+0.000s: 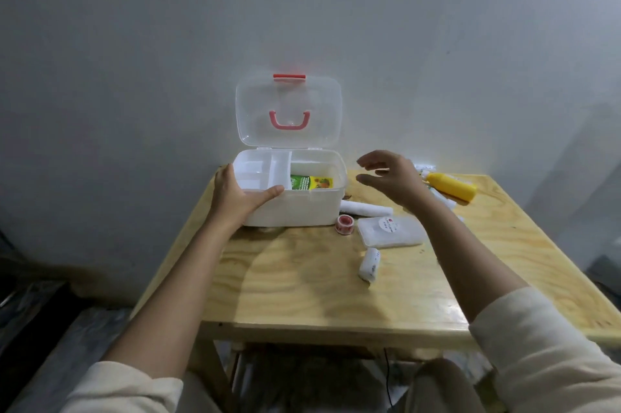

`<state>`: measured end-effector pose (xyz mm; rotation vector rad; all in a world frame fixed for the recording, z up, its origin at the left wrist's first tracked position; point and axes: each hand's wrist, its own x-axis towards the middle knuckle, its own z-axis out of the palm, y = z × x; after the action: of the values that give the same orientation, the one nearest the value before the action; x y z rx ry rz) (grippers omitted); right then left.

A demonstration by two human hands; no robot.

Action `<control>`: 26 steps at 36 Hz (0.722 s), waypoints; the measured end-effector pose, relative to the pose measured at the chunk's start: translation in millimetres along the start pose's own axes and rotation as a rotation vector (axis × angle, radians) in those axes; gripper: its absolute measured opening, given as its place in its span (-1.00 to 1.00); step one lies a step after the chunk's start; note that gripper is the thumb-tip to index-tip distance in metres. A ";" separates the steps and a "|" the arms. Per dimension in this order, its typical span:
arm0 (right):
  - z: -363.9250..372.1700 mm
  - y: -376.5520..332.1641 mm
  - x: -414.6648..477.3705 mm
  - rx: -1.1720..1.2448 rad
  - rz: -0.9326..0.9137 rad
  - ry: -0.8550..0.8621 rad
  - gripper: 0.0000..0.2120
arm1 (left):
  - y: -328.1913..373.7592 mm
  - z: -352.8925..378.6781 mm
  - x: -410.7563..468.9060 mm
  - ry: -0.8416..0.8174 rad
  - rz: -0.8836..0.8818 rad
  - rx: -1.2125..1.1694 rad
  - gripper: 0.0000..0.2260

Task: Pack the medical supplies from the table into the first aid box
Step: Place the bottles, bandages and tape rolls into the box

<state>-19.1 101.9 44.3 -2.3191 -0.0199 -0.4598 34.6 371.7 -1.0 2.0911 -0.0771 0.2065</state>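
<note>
The white first aid box (302, 207) stands open at the table's far left, its clear lid (289, 110) upright against the wall. A green and yellow packet (311, 182) lies in its right compartment, beside a white divided tray (258, 170). My left hand (235, 197) grips the box's front left corner. My right hand (391, 177) hovers open and empty just right of the box. Under and beyond it lie a white bandage roll (366, 209), a red tape roll (344, 223), a flat clear case (391, 232), a small wrapped roll (369, 264) and a yellow bottle (452, 189).
The wooden table (302, 285) stands against a grey wall. More white packets (443, 199) lie partly hidden under the yellow bottle. The floor and dark clutter lie to the left of the table.
</note>
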 end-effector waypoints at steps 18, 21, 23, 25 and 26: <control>-17.7 60.9 -55.6 -0.389 0.267 -0.320 -0.31 | 4.7 11.5 -7.0 0.023 -0.091 -0.068 -0.06; -17.3 61.5 -58.0 -0.366 0.244 -0.262 -0.35 | 5.8 12.9 -8.9 0.028 -0.089 -0.092 -0.06; -18.8 61.4 -59.7 -0.329 0.244 -0.239 -0.36 | 6.4 13.1 -8.8 0.027 -0.097 -0.100 -0.05; -21.7 60.9 -61.1 -0.285 0.246 -0.213 -0.39 | 6.5 12.3 -8.7 0.028 -0.100 -0.101 -0.05; -23.5 60.8 -61.7 -0.258 0.245 -0.193 -0.41 | 6.1 12.2 -8.5 0.029 -0.099 -0.104 -0.05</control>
<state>-75.2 49.9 -2.7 -2.5685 0.2412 -0.1185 26.8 357.8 -3.3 1.9825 0.0330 0.1691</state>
